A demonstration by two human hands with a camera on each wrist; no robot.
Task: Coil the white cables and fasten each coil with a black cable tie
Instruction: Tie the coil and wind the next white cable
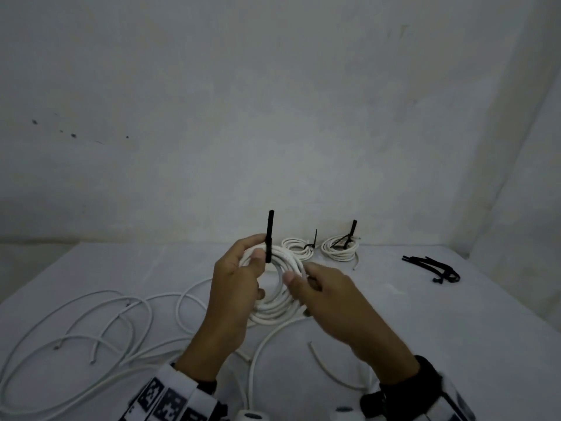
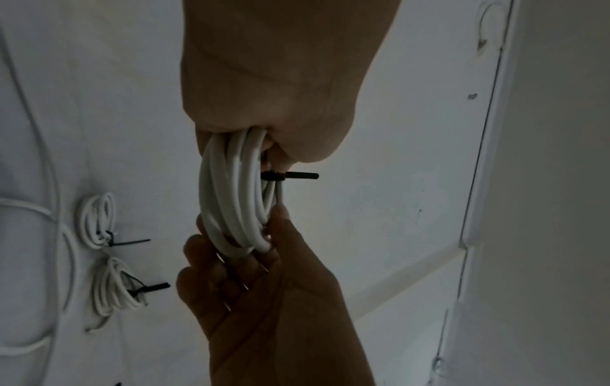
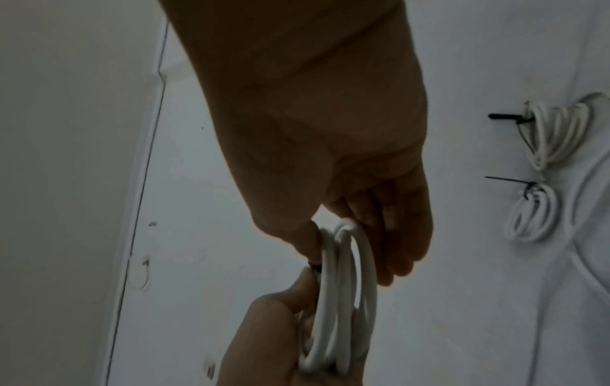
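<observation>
white coil (image 1: 274, 287) sits gripped in my left hand (image 1: 235, 287), black tie (image 1: 269, 235) pointing to twelve o'clock. my right hand (image 1: 331, 302) pinches the coil at three o'clock.

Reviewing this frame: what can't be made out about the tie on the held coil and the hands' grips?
- Tie on the held coil: its lower end is hidden behind the left hand in the head view; closed or not, unclear.
- Left wrist view: the tie's head sits in shadow under the palm.
- Right hand: fingertips hidden behind the coil; right wrist view too dark to show them.
</observation>
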